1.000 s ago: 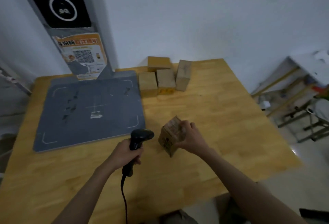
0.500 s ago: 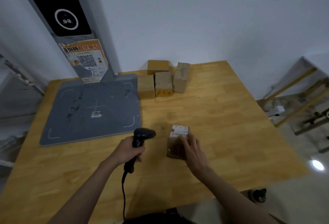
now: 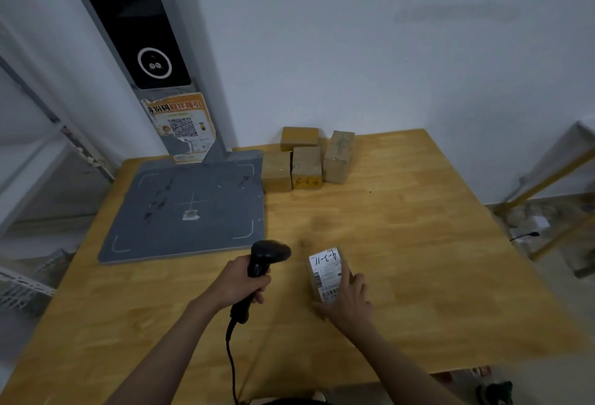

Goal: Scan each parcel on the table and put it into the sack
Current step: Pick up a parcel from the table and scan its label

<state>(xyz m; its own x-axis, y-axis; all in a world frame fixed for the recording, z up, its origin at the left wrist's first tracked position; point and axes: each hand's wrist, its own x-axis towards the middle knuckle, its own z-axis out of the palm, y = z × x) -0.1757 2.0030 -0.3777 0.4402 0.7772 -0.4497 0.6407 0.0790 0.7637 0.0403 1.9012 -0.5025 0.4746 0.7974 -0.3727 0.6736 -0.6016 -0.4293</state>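
Note:
A small cardboard parcel [image 3: 326, 267] lies on the wooden table [image 3: 402, 243] with its white barcode label facing up, marked 4-3-11. My right hand [image 3: 349, 301] holds it from the near side, fingers curled over its right edge. My left hand [image 3: 240, 282] grips the handle of a black handheld scanner [image 3: 265, 258], whose head points toward the parcel from the left. Several more brown parcels [image 3: 306, 163] stand in a cluster at the back of the table. No sack is in view.
A grey scanning mat [image 3: 193, 208] covers the table's left rear, with a grey post [image 3: 154, 59] and an orange QR poster behind it. The scanner's cable [image 3: 230, 359] trails off the near edge. Metal racks stand at left and yellow-legged frames at right.
The parcel has been turned from tilted in my right hand to lying flat with its label up. My left hand keeps the scanner beside it. The camera has moved closer.

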